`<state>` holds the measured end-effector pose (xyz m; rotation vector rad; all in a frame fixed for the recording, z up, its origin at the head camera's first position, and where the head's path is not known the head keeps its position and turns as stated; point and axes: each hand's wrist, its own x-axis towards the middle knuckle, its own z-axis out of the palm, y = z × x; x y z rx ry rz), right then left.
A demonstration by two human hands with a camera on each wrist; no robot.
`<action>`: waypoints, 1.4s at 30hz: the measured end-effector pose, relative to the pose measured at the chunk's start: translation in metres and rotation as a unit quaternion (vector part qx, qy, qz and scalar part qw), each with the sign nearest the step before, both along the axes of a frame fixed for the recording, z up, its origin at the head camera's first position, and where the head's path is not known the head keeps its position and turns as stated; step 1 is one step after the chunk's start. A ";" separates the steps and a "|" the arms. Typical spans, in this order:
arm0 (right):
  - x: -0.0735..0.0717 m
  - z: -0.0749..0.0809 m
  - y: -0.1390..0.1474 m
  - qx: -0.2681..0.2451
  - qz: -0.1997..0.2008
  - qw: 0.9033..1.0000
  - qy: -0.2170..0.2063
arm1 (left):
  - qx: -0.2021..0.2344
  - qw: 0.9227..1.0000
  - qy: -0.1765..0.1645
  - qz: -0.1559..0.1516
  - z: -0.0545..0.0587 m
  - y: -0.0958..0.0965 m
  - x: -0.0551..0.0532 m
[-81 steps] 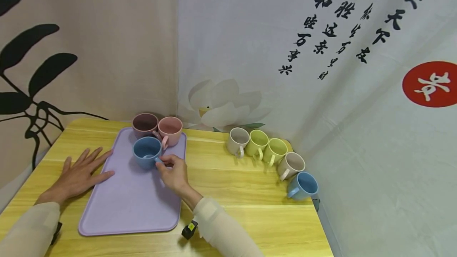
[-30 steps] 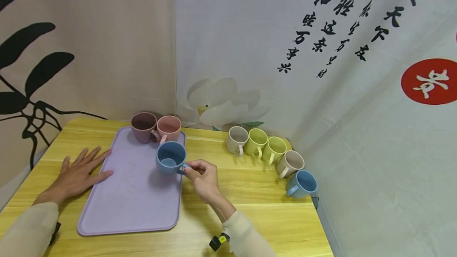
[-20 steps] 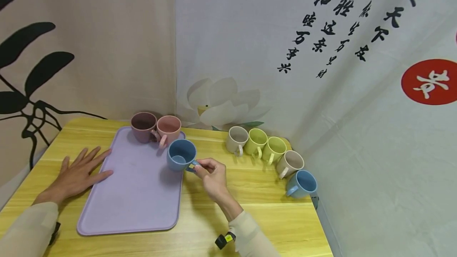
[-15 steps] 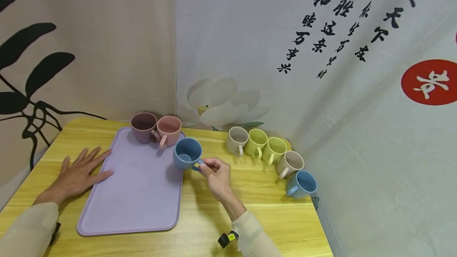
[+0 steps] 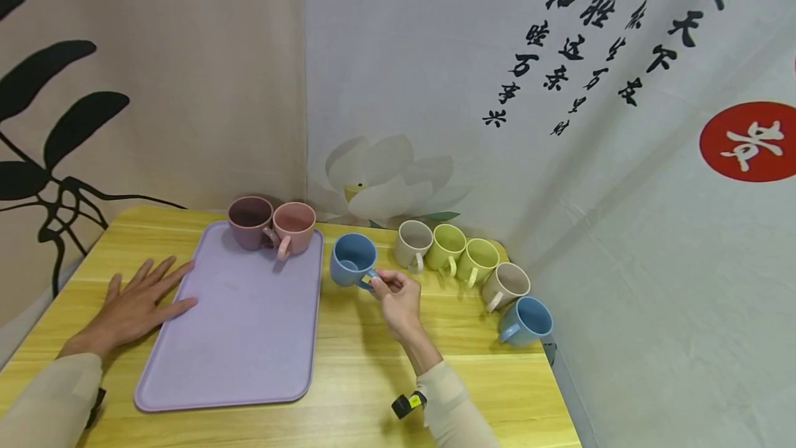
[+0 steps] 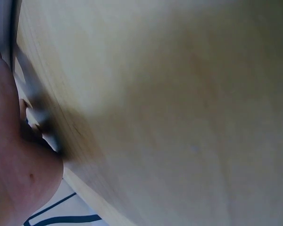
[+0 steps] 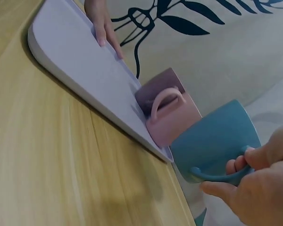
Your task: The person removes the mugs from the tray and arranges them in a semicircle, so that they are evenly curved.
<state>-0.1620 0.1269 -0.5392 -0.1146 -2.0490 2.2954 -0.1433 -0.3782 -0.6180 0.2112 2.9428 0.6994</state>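
My right hand [image 5: 400, 301] pinches the handle of a blue mug [image 5: 352, 261] between thumb and fingers. In the head view the mug is upright over the table, just right of the tray. The right wrist view shows the same blue mug [image 7: 212, 141] raised, its handle in the fingers. A lilac tray [image 5: 233, 337] lies on the table, a purple mug [image 5: 250, 225] and a pink mug [image 5: 295, 228] side by side at its far end. Fingers spread, my left hand [image 5: 133, 306] rests at the tray's left edge, thumb and fingertips on the rim.
To the right a curved row of mugs stands on the wooden table [image 5: 385, 379]: a grey mug [image 5: 412, 249], a first yellow-green mug [image 5: 445, 251], a second yellow-green mug [image 5: 477, 263], a beige mug [image 5: 505, 287] and another blue mug [image 5: 525, 322]. A printed cloth backdrop [image 5: 385, 54] hangs behind.
My right hand has lifted the blue mug off the tray, from in front of the purple and pink mugs, and carried it right past the tray's edge. The left hand has stayed put.
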 end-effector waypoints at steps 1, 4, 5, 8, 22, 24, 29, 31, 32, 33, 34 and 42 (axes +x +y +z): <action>-0.001 0.000 0.001 0.002 -0.004 1.000 0.000 | -0.001 1.000 -0.001 -0.001 0.001 0.000 0.000; -0.004 -0.001 0.006 0.005 -0.016 1.000 0.000 | -0.003 1.000 -0.001 -0.002 0.002 0.000 0.001; -0.005 -0.001 0.007 0.003 -0.019 1.000 -0.001 | -0.003 1.000 0.001 -0.002 0.003 0.001 0.002; -0.009 -0.003 0.010 0.002 -0.028 1.000 -0.002 | 0.002 1.000 0.003 -0.004 0.003 0.001 0.002; -0.023 -0.008 0.022 0.007 -0.062 0.998 -0.019 | -0.005 1.000 0.002 -0.003 0.000 -0.001 0.001; -0.023 -0.007 0.023 0.005 -0.065 0.998 -0.023 | -0.005 1.000 0.001 -0.003 -0.001 -0.001 0.001; -0.026 -0.008 0.026 0.006 -0.073 0.997 -0.021 | -0.007 1.000 0.006 -0.003 0.000 -0.001 0.002; -0.027 -0.010 0.027 0.006 -0.077 0.997 -0.018 | -0.007 1.000 0.006 -0.003 0.000 -0.001 0.001; -0.028 -0.011 0.027 0.006 -0.079 0.997 -0.016 | -0.007 1.000 0.006 -0.003 0.001 -0.001 0.001; -0.029 -0.011 0.028 0.005 -0.081 0.997 -0.015 | -0.008 1.000 0.003 -0.004 0.001 -0.001 0.001; -0.029 -0.012 0.028 0.006 -0.083 0.996 -0.014 | -0.009 1.000 0.002 -0.004 0.002 -0.001 0.001; -0.032 -0.016 0.029 0.020 -0.095 0.995 -0.016 | -0.009 1.000 0.003 -0.003 0.000 -0.001 0.001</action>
